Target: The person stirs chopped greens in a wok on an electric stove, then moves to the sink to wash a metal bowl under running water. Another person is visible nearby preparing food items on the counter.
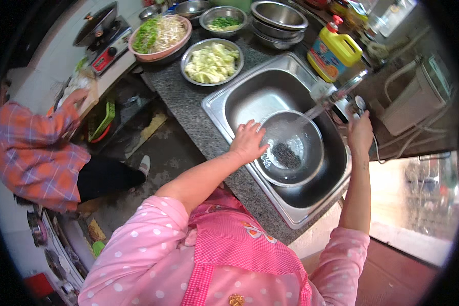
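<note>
A steel bowl (316,157) sits inside the stainless steel sink (248,97), tilted a little. Water (300,121) runs into it from the tap (348,85), and a small heap of dark bits (287,155) lies under the water; their kind is unclear. My left hand (248,142) is spread at the bowl's left rim, its fingers apart. At the sink's far right side, my right hand (360,132) is closed around the tap's handle (359,102), whose lower part the fingers hide.
Cut cabbage fills a metal bowl (183,69) on the granite counter (166,82). Behind it stand a pink basin (189,32) of bean sprouts and greens, a bowl of chopped scallions (225,23), stacked bowls (279,17) and a yellow detergent bottle (332,49). A co-worker (38,153) works at left.
</note>
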The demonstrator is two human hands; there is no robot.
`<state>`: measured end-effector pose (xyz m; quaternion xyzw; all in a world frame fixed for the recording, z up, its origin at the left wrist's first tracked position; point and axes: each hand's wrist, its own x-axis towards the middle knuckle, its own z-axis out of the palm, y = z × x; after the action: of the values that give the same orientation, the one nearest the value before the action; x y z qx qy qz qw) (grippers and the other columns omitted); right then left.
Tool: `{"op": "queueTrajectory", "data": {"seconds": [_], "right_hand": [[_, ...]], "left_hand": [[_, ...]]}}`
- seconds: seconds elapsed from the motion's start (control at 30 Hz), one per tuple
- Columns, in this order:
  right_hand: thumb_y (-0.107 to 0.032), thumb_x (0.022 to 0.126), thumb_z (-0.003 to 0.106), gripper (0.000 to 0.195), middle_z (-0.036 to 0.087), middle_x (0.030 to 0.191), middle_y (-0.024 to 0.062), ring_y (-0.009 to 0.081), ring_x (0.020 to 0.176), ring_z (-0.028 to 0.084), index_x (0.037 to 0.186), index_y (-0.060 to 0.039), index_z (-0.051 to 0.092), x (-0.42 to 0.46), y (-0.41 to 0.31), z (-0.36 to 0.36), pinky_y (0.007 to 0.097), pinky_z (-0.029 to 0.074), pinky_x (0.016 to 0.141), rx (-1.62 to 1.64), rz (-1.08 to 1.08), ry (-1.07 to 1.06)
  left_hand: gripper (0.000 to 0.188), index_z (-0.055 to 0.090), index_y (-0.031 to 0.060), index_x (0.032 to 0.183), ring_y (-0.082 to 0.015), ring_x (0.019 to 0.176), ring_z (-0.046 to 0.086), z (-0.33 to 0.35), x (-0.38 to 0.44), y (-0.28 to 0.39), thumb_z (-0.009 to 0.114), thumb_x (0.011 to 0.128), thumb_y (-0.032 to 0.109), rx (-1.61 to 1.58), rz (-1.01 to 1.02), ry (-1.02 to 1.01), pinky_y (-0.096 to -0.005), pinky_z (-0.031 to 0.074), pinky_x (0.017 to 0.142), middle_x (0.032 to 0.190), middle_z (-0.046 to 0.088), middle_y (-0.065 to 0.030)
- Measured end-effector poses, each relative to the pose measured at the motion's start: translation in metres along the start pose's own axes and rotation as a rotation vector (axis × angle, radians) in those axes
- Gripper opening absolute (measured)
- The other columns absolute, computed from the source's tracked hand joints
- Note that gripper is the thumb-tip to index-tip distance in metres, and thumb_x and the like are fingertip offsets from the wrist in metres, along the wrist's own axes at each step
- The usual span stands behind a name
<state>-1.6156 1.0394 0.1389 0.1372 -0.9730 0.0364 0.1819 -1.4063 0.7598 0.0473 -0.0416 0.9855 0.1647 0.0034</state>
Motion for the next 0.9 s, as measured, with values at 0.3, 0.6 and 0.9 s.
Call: {"op": "queueTrajectory", "data": {"seconds": [0.3, 0.6, 0.9], "right_hand": [[-0.019, 0.082, 0.066, 0.074, 0.056, 0.116, 0.0253, 0.0396, 0.101, 0.059, 0.139, 0.0085, 0.025, -0.018, -0.026, -0.022, 0.0458, 0.048, 0.084, 0.264, -0.063, -0.038], [-0.014, 0.079, 0.066, 0.069, 0.036, 0.143, 0.023, 0.0386, 0.133, 0.034, 0.141, -0.0145, 0.037, -0.123, -0.06, 0.111, 0.0442, 0.03, 0.11, 0.384, -0.08, -0.509], [-0.003, 0.068, 0.065, 0.046, 0.054, 0.115, 0.0166, 0.0375, 0.11, 0.052, 0.112, -0.016, 0.066, -0.144, -0.114, 0.131, 0.0406, 0.046, 0.094, 0.815, 0.07, -0.654]], "left_hand": [[0.057, 0.053, 0.0041, 0.126, -0.0323, 0.131, 0.034, 0.003, 0.002, 0.002, 0.061, 0.084, 0.041, -0.007, 0.027, 0.056, -0.0448, 0.026, 0.108, 0.135, 0.047, -0.0145], [0.05, 0.051, 0.0039, 0.126, -0.0315, 0.125, 0.043, 0.012, 0.007, -0.002, 0.064, 0.081, 0.021, -0.118, -0.059, -0.011, -0.0414, 0.036, 0.103, 0.135, 0.046, -0.0155], [0.039, 0.055, 0.0019, 0.119, -0.0392, 0.109, 0.057, 0.06, 0.06, -0.038, 0.054, 0.08, 0.004, -0.429, -0.469, -0.296, -0.0429, 0.046, 0.092, 0.116, 0.059, -0.0233]]}}
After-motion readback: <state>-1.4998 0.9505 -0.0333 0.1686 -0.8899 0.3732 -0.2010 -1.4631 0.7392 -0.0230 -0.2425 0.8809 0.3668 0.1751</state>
